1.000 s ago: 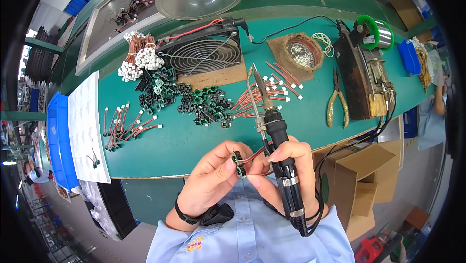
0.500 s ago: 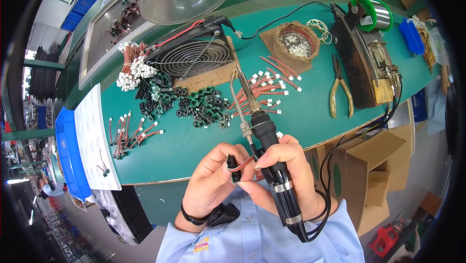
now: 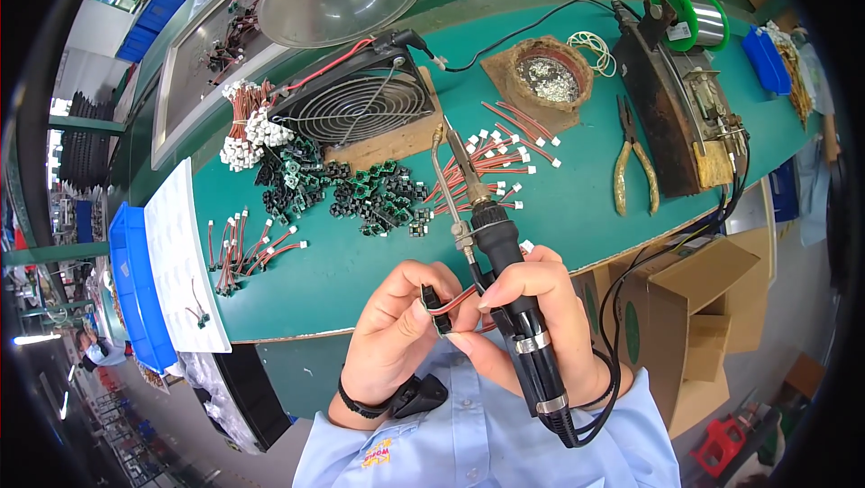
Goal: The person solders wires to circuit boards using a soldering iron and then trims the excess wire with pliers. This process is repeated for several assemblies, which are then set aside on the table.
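Near the table's front edge, my left hand pinches a small black connector part between thumb and fingers. A red and black wire lead runs from it toward my right hand. That hand is wrapped round a black soldering iron, and its thumb and fingertips are close to the lead. The iron's tip and the thin metal feed tube beside it point up and away over the table. Beyond them lie a pile of small green and black circuit parts and several loose leads with white plugs.
A fan with a wire guard stands behind the parts. Farther right are a round solder-scrap pot, pliers and a feeder box with a green solder spool. Finished-looking leads, a white tray and a blue bin are left.
The view has shifted slightly. Both hands keep nearly the same pose, still holding the connector part and the soldering iron.
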The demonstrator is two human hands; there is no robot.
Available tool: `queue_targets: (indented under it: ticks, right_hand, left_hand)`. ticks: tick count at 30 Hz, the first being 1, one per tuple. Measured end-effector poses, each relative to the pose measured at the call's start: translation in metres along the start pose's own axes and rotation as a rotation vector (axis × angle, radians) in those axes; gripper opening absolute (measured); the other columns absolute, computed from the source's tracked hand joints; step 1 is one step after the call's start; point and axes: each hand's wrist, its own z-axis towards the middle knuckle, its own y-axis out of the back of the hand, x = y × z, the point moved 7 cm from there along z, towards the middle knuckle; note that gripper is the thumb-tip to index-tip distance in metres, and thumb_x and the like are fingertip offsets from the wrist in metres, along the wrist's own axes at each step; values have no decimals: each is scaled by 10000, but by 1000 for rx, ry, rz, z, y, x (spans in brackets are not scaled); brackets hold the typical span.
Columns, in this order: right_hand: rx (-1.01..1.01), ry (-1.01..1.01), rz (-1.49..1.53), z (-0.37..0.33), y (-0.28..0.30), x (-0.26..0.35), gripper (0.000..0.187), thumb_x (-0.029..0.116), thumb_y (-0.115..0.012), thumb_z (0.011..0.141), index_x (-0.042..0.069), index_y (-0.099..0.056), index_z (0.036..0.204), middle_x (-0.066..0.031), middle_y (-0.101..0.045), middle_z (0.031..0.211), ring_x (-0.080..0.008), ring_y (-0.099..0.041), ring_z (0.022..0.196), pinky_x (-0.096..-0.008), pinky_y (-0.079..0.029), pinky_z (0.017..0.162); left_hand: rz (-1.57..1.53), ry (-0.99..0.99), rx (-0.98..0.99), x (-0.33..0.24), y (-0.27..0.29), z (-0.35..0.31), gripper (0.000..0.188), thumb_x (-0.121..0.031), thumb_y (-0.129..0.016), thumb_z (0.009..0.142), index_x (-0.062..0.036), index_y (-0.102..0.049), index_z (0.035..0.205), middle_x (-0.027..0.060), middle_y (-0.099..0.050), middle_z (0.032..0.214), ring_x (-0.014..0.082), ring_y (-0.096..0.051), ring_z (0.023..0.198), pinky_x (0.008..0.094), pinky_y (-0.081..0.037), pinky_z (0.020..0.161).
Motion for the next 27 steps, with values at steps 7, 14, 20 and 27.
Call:
queue_targets:
  ticks: [7, 14, 20, 27]
  right_hand:
    - [0, -11, 16, -1, -1, -3, 430, 6, -723, 689, 109, -477, 1026, 35, -597, 842, -129, -555, 686, -381, -294, 845]
    - [33, -14, 22, -1, -1, -4, 422, 1, -716, 687, 93, -472, 1019, 19, -597, 873, -147, -571, 722, -389, -296, 833]
    - [50, -15, 25, 0, 0, -3, 411, 4, -708, 689, 73, -462, 1010, 1, -595, 901, -167, -579, 757, -398, -299, 823]
    - [54, 16, 13, 2, 1, -3, 442, 6, -709, 710, 111, -426, 1034, -1, -645, 792, -122, -606, 696, -318, -294, 821]
  left_hand:
    - [21, -24, -15, -1, 1, 0, 243, -248, -536, 915, -26, -478, 996, 70, -493, 926, 158, -491, 851, 316, -397, 795]
    - [55, -35, -19, -2, 2, 0, 244, -247, -538, 914, -23, -480, 990, 73, -494, 925, 151, -485, 841, 304, -392, 784]
    - [60, -30, -25, -1, 3, 0, 248, -249, -544, 910, -22, -479, 987, 76, -495, 911, 146, -477, 832, 296, -385, 776]
    - [83, -39, -42, -1, 4, -1, 250, -244, -548, 907, -21, -479, 996, 77, -499, 902, 147, -472, 834, 291, -374, 776]
